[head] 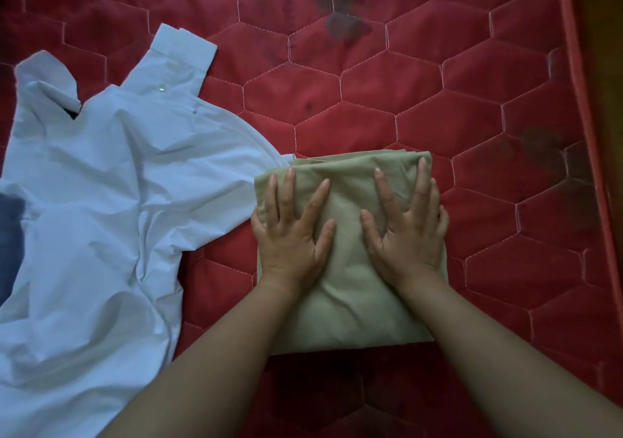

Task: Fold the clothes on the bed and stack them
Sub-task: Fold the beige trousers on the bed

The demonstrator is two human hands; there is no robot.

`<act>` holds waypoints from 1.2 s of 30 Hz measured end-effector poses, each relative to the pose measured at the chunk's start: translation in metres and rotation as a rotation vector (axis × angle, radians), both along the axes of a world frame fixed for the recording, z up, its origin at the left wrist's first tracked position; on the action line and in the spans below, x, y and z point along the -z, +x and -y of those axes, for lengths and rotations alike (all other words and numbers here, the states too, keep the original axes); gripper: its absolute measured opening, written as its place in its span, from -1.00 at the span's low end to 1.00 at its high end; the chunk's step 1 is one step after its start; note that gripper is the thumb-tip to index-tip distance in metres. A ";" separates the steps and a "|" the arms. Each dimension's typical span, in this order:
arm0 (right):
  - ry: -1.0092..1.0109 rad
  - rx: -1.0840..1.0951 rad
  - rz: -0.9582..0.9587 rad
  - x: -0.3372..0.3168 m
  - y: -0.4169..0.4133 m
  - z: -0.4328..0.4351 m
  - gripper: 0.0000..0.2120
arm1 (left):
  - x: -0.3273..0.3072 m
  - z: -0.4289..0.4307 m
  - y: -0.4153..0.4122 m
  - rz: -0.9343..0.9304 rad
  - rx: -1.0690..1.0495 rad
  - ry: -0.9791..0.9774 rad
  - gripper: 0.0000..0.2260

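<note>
At the far left edge, a dark blue cloth [10,235] peeks from under a white collared shirt [101,201]. The shirt lies spread open and unfolded, one edge touching the folded piece beside it. To its right, near you, your left hand [293,232] lies flat, fingers spread, on a folded olive-green garment [347,302]. Your right hand [404,228] presses the other half the same way. Neither hand grips anything. The open palms likely flatten the folds so the bundle can start a stack. Everything rests on the red quilted bed cover [438,83].
</note>
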State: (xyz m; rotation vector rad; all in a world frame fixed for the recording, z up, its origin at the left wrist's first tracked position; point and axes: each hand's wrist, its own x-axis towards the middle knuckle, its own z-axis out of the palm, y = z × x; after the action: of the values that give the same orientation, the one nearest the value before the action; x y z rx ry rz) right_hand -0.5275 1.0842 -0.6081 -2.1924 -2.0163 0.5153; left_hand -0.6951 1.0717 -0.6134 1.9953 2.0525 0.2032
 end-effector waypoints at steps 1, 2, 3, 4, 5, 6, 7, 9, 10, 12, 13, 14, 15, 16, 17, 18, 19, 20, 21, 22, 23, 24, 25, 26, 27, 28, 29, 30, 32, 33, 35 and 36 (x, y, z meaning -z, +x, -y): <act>-0.008 0.015 -0.005 -0.002 0.001 0.001 -0.42 | -0.002 0.001 0.000 0.007 -0.009 -0.007 -0.51; -0.026 0.045 -0.020 -0.004 0.002 0.003 -0.41 | -0.005 0.003 0.000 0.026 -0.037 -0.021 -0.51; -0.048 0.084 -0.038 -0.007 0.004 0.005 -0.39 | -0.008 0.007 0.001 0.053 -0.086 -0.041 -0.51; -0.070 0.117 -0.050 -0.009 0.005 0.009 -0.38 | -0.011 0.013 0.002 0.079 -0.150 -0.059 -0.50; -0.081 0.135 -0.047 -0.011 0.005 0.014 -0.37 | -0.015 0.020 0.004 0.101 -0.224 -0.074 -0.49; -0.085 0.134 -0.036 -0.014 0.006 0.019 -0.37 | -0.018 0.027 0.007 0.126 -0.300 -0.089 -0.48; -0.089 0.122 -0.031 -0.016 0.006 0.023 -0.36 | -0.022 0.032 0.010 0.161 -0.373 -0.110 -0.47; -0.117 0.099 -0.064 -0.021 0.009 0.029 -0.36 | -0.029 0.037 0.015 0.254 -0.465 -0.160 -0.46; -0.134 0.086 -0.084 -0.023 0.012 0.031 -0.36 | -0.032 0.038 0.017 0.296 -0.484 -0.174 -0.46; -0.149 0.056 -0.104 -0.026 0.019 0.038 -0.35 | -0.037 0.038 0.020 0.343 -0.493 -0.185 -0.46; -0.149 0.052 -0.117 -0.028 0.024 0.043 -0.36 | -0.040 0.039 0.022 0.348 -0.485 -0.198 -0.46; -0.144 0.057 -0.132 -0.029 0.029 0.049 -0.36 | -0.042 0.042 0.025 0.349 -0.471 -0.213 -0.46; -0.138 0.067 -0.144 -0.030 0.034 0.056 -0.36 | -0.044 0.046 0.029 0.355 -0.452 -0.227 -0.46; -0.131 0.079 -0.148 -0.030 0.042 0.064 -0.36 | -0.045 0.052 0.035 0.370 -0.428 -0.238 -0.46; -0.126 0.088 -0.145 -0.031 0.050 0.073 -0.36 | -0.046 0.059 0.042 0.403 -0.411 -0.247 -0.46; -0.123 0.094 -0.138 -0.031 0.060 0.082 -0.36 | -0.046 0.066 0.049 0.458 -0.406 -0.251 -0.47; -0.121 0.101 -0.133 -0.032 0.071 0.091 -0.35 | -0.047 0.074 0.057 0.527 -0.411 -0.251 -0.48; -0.120 0.112 -0.129 -0.032 0.083 0.100 -0.35 | -0.047 0.081 0.066 0.592 -0.417 -0.249 -0.50; -0.119 0.127 -0.123 -0.032 0.096 0.108 -0.34 | -0.046 0.089 0.075 0.641 -0.416 -0.250 -0.51; -0.118 0.140 -0.110 -0.032 0.108 0.116 -0.34 | -0.045 0.097 0.085 0.675 -0.409 -0.259 -0.51; -0.117 0.145 -0.094 -0.031 0.121 0.123 -0.34 | -0.044 0.104 0.095 0.703 -0.400 -0.272 -0.51; -0.114 0.143 -0.081 -0.030 0.134 0.128 -0.33 | -0.043 0.111 0.106 0.724 -0.391 -0.286 -0.51; -0.108 0.134 -0.074 -0.029 0.145 0.132 -0.34 | -0.042 0.118 0.115 0.733 -0.379 -0.298 -0.51; -0.108 0.125 -0.070 -0.029 0.156 0.134 -0.34 | -0.043 0.124 0.124 0.735 -0.363 -0.308 -0.51; -0.114 0.117 -0.069 -0.029 0.166 0.135 -0.33 | -0.043 0.129 0.132 0.732 -0.346 -0.318 -0.50; -0.125 0.111 -0.069 -0.029 0.175 0.135 -0.33 | -0.045 0.134 0.138 0.719 -0.333 -0.330 -0.49; -0.134 0.106 -0.070 -0.029 0.182 0.134 -0.33 | -0.046 0.138 0.143 0.680 -0.327 -0.334 -0.48; -0.131 0.103 -0.070 -0.030 0.187 0.134 -0.33 | -0.049 0.141 0.147 0.611 -0.330 -0.316 -0.47; -0.064 0.108 -0.040 -0.031 0.192 0.136 -0.36 | -0.053 0.140 0.154 0.437 -0.337 -0.213 -0.44; -0.017 0.108 -0.002 -0.031 0.192 0.137 -0.38 | -0.055 0.137 0.156 0.356 -0.301 -0.157 -0.42; 0.053 0.060 0.065 -0.032 0.183 0.143 -0.37 | -0.054 0.132 0.162 0.204 -0.101 -0.121 -0.39; 0.067 0.012 0.078 -0.032 0.176 0.147 -0.36 | -0.051 0.130 0.164 0.139 0.021 -0.136 -0.39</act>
State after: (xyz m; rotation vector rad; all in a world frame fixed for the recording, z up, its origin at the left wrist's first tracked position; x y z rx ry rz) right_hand -0.3513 0.9376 -0.5764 -2.2158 -2.0259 0.3610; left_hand -0.5312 0.9419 -0.5627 1.8667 1.9057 0.1878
